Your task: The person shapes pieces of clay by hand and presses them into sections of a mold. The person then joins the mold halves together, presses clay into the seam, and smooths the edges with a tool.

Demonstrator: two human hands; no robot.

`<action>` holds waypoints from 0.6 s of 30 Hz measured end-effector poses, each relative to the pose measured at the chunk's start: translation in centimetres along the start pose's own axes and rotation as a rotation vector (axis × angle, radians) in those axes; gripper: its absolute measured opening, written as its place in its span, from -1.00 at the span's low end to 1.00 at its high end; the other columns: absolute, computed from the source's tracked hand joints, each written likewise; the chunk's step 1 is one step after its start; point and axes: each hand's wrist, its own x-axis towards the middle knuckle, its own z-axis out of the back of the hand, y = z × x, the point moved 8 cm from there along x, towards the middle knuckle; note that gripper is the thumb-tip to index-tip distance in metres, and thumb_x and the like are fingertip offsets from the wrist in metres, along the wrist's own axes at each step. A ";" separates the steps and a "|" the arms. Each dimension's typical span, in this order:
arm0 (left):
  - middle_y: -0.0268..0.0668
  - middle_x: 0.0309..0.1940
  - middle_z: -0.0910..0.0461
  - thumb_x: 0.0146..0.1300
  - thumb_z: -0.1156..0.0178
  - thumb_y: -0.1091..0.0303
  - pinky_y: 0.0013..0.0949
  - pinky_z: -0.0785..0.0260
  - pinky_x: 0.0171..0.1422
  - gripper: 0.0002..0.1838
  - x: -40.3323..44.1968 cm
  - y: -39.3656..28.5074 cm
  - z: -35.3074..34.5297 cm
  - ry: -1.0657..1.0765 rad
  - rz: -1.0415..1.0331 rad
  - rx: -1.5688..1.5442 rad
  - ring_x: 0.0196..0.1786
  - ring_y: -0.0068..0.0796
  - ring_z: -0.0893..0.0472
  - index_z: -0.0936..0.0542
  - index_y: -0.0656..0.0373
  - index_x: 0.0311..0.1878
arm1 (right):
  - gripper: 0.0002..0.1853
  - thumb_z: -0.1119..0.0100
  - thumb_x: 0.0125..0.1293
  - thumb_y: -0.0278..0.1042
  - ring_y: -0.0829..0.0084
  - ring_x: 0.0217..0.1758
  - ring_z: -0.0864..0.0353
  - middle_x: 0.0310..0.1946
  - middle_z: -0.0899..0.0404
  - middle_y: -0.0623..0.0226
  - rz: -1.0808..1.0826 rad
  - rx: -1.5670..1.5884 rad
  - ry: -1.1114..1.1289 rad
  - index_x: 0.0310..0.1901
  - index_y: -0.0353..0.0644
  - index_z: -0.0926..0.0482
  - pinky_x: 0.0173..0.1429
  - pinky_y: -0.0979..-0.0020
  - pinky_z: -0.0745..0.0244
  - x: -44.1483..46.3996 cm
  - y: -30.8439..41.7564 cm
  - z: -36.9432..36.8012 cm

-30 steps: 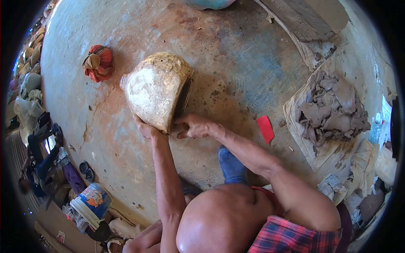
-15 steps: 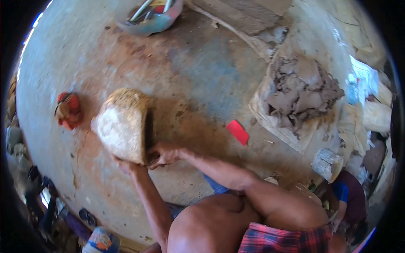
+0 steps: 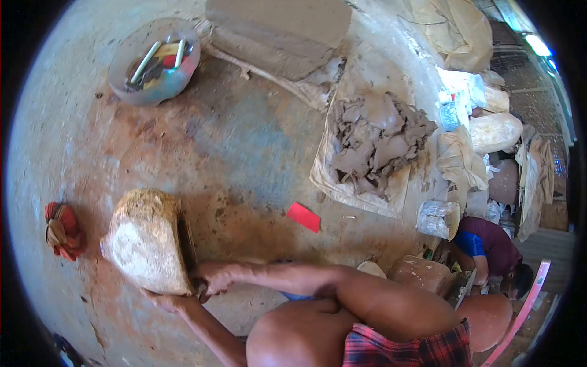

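A rounded mould (image 3: 145, 248), whitish with a rough tan upper part, lies tilted on the floor with its dark open side to the right. My left hand (image 3: 168, 301) is under its lower edge, fingers against the outside. At the lower right of the rim is my right hand (image 3: 215, 278), its fingers curled at the opening; the fingertips are partly hidden, and a small dark thing shows below them. A red and tan cloth bundle (image 3: 63, 231) sits left of the mould. To the right lies a flat red piece (image 3: 304, 217).
A clear basin (image 3: 156, 92) with tools stands at the upper left. Grey clay (image 3: 382, 140) is heaped on a cloth, below a grey slab (image 3: 275, 33). A co-worker (image 3: 489, 251) bends down at the right, near a white container (image 3: 438, 219) and reddish pots.
The view has swung to the right, so the mould and bundle appear lower and further left. The basin and the co-worker have come into fuller view. Both hands remain at the mould's edge.
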 end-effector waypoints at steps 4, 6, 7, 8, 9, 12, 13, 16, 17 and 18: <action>-0.05 0.63 -0.28 0.59 0.13 -0.17 0.13 -0.32 0.64 -0.25 -2.2 -1.5 -1.6 0.017 0.072 -0.191 0.58 0.06 -0.39 -0.33 0.15 0.64 | -0.57 -0.59 0.23 -0.20 0.20 -0.42 -0.77 -0.23 -0.84 0.10 0.322 -0.458 -0.575 0.10 -0.17 -0.78 -0.18 0.22 -0.70 -10.4 2.8 8.5; -0.06 0.64 -0.28 0.59 0.13 -0.16 0.13 -0.32 0.64 -0.25 -2.4 -1.3 -2.0 0.041 0.128 -0.247 0.58 0.06 -0.39 -0.32 0.14 0.64 | -0.63 -0.56 0.26 -0.21 0.07 -0.14 -0.78 -0.10 -0.78 0.06 0.375 -0.483 -1.042 0.02 -0.21 -0.77 0.02 0.15 -0.69 -19.7 3.6 15.6; -0.07 0.64 -0.28 0.59 0.14 -0.15 0.12 -0.31 0.64 -0.26 -2.1 -1.3 -1.7 0.056 0.132 -0.222 0.58 0.05 -0.39 -0.32 0.13 0.64 | -0.60 -0.58 0.23 -0.18 0.04 0.02 -0.74 -0.08 -0.75 0.07 0.439 -0.735 -1.358 0.01 -0.23 -0.75 0.10 0.11 -0.65 -25.4 4.9 19.0; -0.07 0.64 -0.28 0.60 0.14 -0.14 0.11 -0.31 0.65 -0.27 -1.8 -1.3 -1.5 0.071 0.133 -0.201 0.58 0.05 -0.38 -0.32 0.12 0.64 | -0.56 -0.61 0.18 -0.12 0.01 0.16 -0.71 0.07 -0.74 0.02 0.287 -0.881 -1.509 -0.03 -0.26 -0.75 0.26 0.05 -0.60 -31.2 8.7 21.4; -0.07 0.64 -0.28 0.60 0.14 -0.14 0.11 -0.31 0.65 -0.27 -1.6 -1.1 -1.2 0.081 0.131 -0.223 0.58 0.05 -0.38 -0.32 0.12 0.64 | -0.34 -0.60 0.17 0.09 -0.03 0.36 -0.58 0.24 -0.66 0.02 0.079 -1.188 -1.574 0.14 -0.26 -0.71 0.46 -0.04 -0.48 -35.7 9.8 24.6; -0.08 0.66 -0.25 0.63 0.18 -0.16 0.10 -0.24 0.68 -0.26 -1.5 -2.6 -2.2 0.157 0.046 -0.205 0.61 0.05 -0.34 -0.28 0.14 0.66 | 0.31 -0.54 0.05 0.48 -0.07 0.76 0.02 0.67 -0.15 0.02 -0.685 -1.439 -1.574 0.68 -0.12 -0.14 0.67 -0.34 -0.04 -43.0 9.5 32.8; -0.08 0.66 -0.25 0.63 0.18 -0.16 0.10 -0.24 0.68 -0.26 -0.6 -2.8 -1.8 0.151 0.017 -0.233 0.61 0.05 -0.34 -0.28 0.14 0.66 | 0.36 -0.58 0.00 0.47 -0.11 0.74 -0.04 0.67 -0.14 -0.01 -0.783 -1.387 -1.457 0.68 -0.16 -0.11 0.66 -0.29 -0.11 -43.6 8.7 34.4; -0.07 0.62 -0.32 0.63 0.12 -0.23 0.06 -0.31 0.64 -0.22 2.1 -1.8 -0.6 0.231 0.095 -0.183 0.57 0.01 -0.41 -0.31 0.18 0.63 | 0.41 -0.65 -0.05 0.41 -0.18 0.64 -0.25 0.62 -0.21 -0.11 -0.821 -1.263 -1.346 0.67 -0.25 -0.09 0.60 -0.17 -0.29 -44.2 6.8 37.8; -0.07 0.62 -0.32 0.63 0.12 -0.23 0.06 -0.31 0.64 -0.22 2.8 -1.7 -0.3 0.221 0.066 -0.199 0.57 0.01 -0.41 -0.31 0.18 0.63 | 0.42 -0.68 -0.07 0.36 -0.21 0.56 -0.40 0.57 -0.28 -0.18 -0.822 -1.178 -1.342 0.66 -0.30 -0.09 0.55 -0.10 -0.40 -44.2 6.3 38.1; -0.07 0.60 -0.36 0.63 0.12 -0.23 0.04 -0.33 0.63 -0.23 3.5 -1.0 -0.3 0.266 0.086 -0.204 0.55 -0.01 -0.44 -0.32 0.18 0.63 | 0.42 -0.68 -0.07 0.36 -0.21 0.56 -0.40 0.57 -0.28 -0.18 -0.790 -1.177 -1.342 0.66 -0.30 -0.09 0.55 -0.10 -0.40 -43.9 6.1 38.0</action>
